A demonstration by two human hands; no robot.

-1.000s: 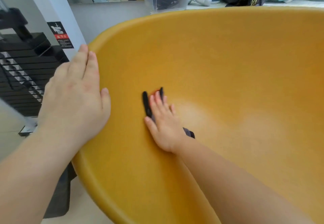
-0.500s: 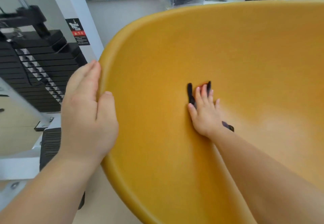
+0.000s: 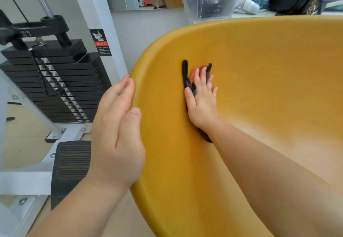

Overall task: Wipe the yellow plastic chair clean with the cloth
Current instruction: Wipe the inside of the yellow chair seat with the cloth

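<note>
Chair (image 3: 259, 69): yellow plastic shell, smooth and curved, with a rounded rim. Cloth (image 3: 185, 73): dark, lying flat against the shell's inner surface, mostly covered by the right hand (image 3: 201, 99). Its edges show above the hand and at the wrist.

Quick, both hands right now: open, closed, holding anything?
Left hand: open, fingers straight, braced on the yellow chair rim.
Right hand: open, flat, pressing the dark cloth against the chair.

A black weight stack (image 3: 55, 80) in a white frame (image 3: 96, 23) stands left.
</note>
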